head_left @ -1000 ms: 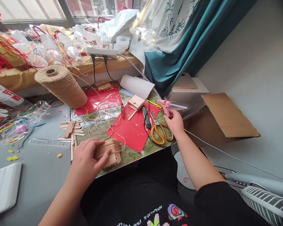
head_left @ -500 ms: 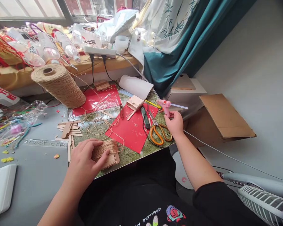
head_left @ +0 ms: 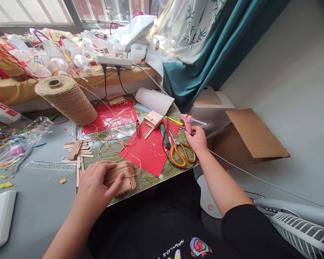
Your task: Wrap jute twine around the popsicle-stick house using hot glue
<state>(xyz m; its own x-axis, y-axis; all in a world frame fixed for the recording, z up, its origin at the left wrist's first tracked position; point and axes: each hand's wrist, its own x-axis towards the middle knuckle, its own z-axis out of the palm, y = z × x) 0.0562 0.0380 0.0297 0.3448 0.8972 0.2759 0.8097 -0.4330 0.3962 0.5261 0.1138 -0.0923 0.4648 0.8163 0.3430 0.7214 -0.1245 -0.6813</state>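
My left hand [head_left: 98, 183] grips a small popsicle-stick piece wrapped in twine [head_left: 121, 172] at the front edge of the green mat [head_left: 148, 181]. Its thumb lies along the near side and its fingers rest over the top. At the mat's right side my right hand [head_left: 196, 139] is wrapped round the handle of a pink hot glue gun [head_left: 187, 122], which has a pale glue stick in its back. Orange-handled scissors [head_left: 181, 151] lie just left of that hand. Loose twine [head_left: 110, 138] runs in loops from the wrapped piece towards a large twine spool [head_left: 67, 100].
Red sheets [head_left: 147, 153] carry a dark green utility knife [head_left: 165, 136] and a small wooden stick box [head_left: 153, 119]. Loose popsicle sticks [head_left: 79, 149] lie at the mat's left. A power strip [head_left: 113, 62] sits on the cluttered sill; a cardboard box [head_left: 255, 133] stands at right.
The glue gun in my right hand has turned slightly, its glue stick now reaching less far right. My left hand keeps its grip on the twine-wrapped piece. The whole view has shifted a little.
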